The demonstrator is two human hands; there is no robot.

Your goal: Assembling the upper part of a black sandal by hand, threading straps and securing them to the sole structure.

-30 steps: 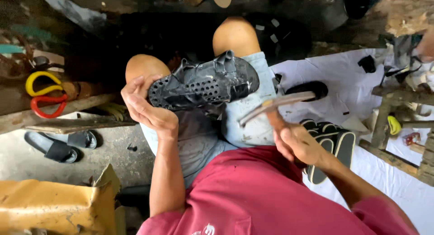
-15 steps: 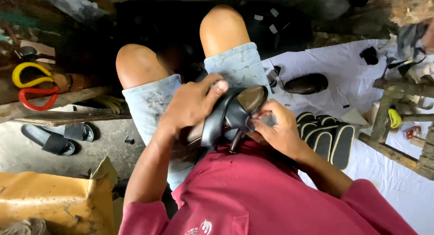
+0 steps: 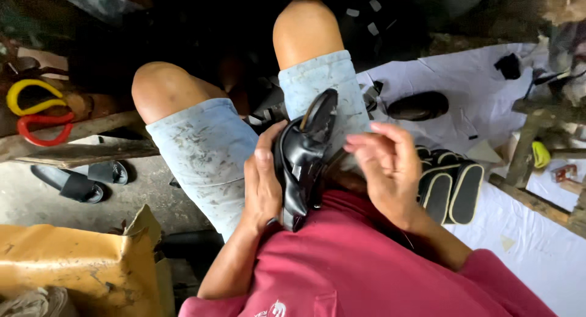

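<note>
Your left hand (image 3: pixel 261 189) grips the black shoe (image 3: pixel 303 158) close against your red shirt (image 3: pixel 366 268), fingers wrapped round its left side with the thumb lying along its edge, so the shoe stands on its side between your two hands, toe pointing away over your right thigh. Your right hand (image 3: pixel 387 170) sits just to the right of the shoe with its fingers half curled and spread, fingertips toward the upper; you cannot tell whether it actually grips anything. Half a second ago your left hand lay over the top of the shoe and your right hand pressed in from below; now the left has dropped to the side and the shoe has turned more upright. Beyond your knees, a stack of black soles (image 3: pixel 452 186) lies on the white sheet (image 3: pixel 537 244) beside another dark shoe (image 3: pixel 418 105), and sandals (image 3: pixel 79 180) rest on the floor to the left.
</note>
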